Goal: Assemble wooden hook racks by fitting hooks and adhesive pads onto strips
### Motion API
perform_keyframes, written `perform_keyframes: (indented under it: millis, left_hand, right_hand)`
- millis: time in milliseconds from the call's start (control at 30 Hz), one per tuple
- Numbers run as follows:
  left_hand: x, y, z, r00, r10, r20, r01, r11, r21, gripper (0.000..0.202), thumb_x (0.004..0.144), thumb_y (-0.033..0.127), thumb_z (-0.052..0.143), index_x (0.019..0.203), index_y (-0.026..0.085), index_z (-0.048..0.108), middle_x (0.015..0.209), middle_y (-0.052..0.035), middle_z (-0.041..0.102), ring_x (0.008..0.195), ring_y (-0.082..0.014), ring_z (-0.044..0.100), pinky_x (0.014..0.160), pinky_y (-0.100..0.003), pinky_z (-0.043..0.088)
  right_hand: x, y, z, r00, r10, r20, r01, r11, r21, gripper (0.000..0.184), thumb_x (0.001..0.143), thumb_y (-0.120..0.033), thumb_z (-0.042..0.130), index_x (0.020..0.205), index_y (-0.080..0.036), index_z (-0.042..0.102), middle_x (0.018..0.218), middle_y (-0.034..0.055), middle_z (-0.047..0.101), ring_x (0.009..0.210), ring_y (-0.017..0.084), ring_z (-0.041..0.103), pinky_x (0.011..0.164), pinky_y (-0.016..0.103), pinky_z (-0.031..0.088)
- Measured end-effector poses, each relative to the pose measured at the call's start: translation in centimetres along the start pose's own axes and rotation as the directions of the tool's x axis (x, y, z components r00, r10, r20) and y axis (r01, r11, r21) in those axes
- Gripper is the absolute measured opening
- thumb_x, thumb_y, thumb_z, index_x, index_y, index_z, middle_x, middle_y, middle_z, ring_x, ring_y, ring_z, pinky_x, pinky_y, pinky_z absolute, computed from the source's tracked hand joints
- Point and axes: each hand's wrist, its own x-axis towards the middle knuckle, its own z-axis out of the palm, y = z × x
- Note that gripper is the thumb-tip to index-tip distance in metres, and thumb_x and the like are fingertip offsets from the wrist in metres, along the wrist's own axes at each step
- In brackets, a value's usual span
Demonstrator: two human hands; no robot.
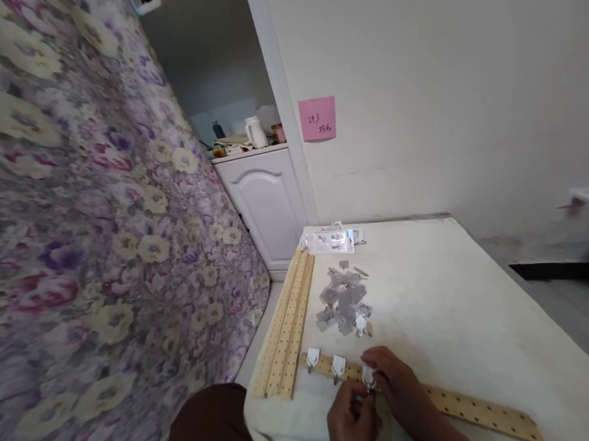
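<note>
A long perforated wooden strip (472,407) lies across the near edge of the cream-covered table (448,303). Two white hooks (313,358) (338,365) sit on its left end. My right hand (396,386) pinches a third white hook (368,376) against the strip. My left hand (352,423) is curled just below it, fingertips touching the same hook. A pile of clear adhesive hooks (342,303) lies behind my hands.
Three more perforated wooden strips (288,323) lie stacked along the table's left edge. A clear packet (329,241) rests at the far left corner. A floral bedspread (80,217) fills the left; a white cabinet (265,202) and pink wall note (318,118) stand beyond.
</note>
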Motion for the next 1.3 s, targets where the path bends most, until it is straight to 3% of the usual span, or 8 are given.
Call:
perform_keyframes:
  millis: [333,567,733,1300]
  left_hand:
    - [0.0,-0.3,-0.1,1.000,-0.027,0.006,0.027,1.000,-0.009,0.028,0.065,0.045,0.062,0.072,0.020,0.052,0.041,0.0064,0.051,0.036,-0.0085,0.042,0.039,-0.018,0.031]
    - [0.1,-0.5,-0.3,1.000,0.006,0.022,-0.006,1.000,-0.017,0.021,0.067,0.037,0.061,0.071,0.020,0.049,0.046,0.0076,0.050,0.038,-0.0078,0.045,0.039,-0.018,0.034]
    - [0.3,-1.0,-0.2,1.000,0.008,-0.006,-0.008,0.997,-0.079,0.033,0.063,0.044,0.065,0.078,0.020,0.050,0.058,0.0076,0.051,0.039,-0.0073,0.050,0.036,-0.018,0.035]
    - [0.2,-0.1,-0.2,1.000,0.013,0.011,-0.013,1.000,-0.010,0.039,0.062,0.054,0.064,0.077,0.019,0.056,0.053,0.0068,0.051,0.039,-0.0089,0.050,0.037,-0.019,0.035]
  right_hand:
    - [-0.2,0.2,0.1,1.000,0.003,-0.008,-0.003,1.000,0.008,0.033,0.079,-0.010,0.039,0.102,-0.019,0.060,0.109,0.0099,0.060,0.103,0.019,0.056,0.093,0.036,0.046]
    - [-0.2,0.1,0.0,1.000,-0.015,-0.001,0.015,1.000,0.011,0.031,0.079,-0.010,0.039,0.100,-0.019,0.060,0.107,0.0095,0.060,0.102,0.019,0.057,0.092,0.035,0.046]
    - [-0.2,0.4,0.1,1.000,-0.021,-0.009,0.021,1.000,0.000,0.029,0.080,-0.012,0.039,0.099,-0.018,0.061,0.108,0.0101,0.060,0.103,0.019,0.056,0.093,0.034,0.046]
    - [-0.1,-0.1,0.0,1.000,0.007,-0.008,-0.007,1.000,0.006,0.030,0.079,-0.011,0.040,0.099,-0.019,0.061,0.106,0.0094,0.061,0.101,0.019,0.058,0.091,0.035,0.047]
